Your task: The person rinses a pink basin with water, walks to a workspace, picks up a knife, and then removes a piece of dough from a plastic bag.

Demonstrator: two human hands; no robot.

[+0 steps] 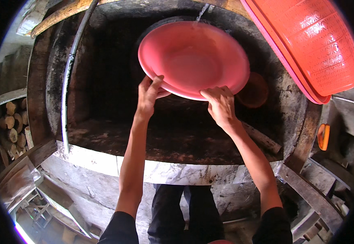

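A wide pink basin (193,61) is held up over a dark, soot-stained trough (112,134), tilted so that its inside faces me. My left hand (149,95) grips the near-left part of its rim, the thumb on top and the fingers reaching underneath. At the near-right rim, my right hand (221,105) is closed over the edge, its fingertips partly hidden. A thin stream of water (202,12) comes down at the basin's far edge. Some wetness shows inside the basin, but how much water it holds I cannot tell.
Stacked red and pink basins (307,44) lean at the upper right. A pale pipe (66,89) crosses the trough's left side. Marbled tiles (177,173) line its front edge. A brown round object (253,90) sits behind the basin. Cut logs (13,126) are piled left; an orange object (323,137) hangs right.
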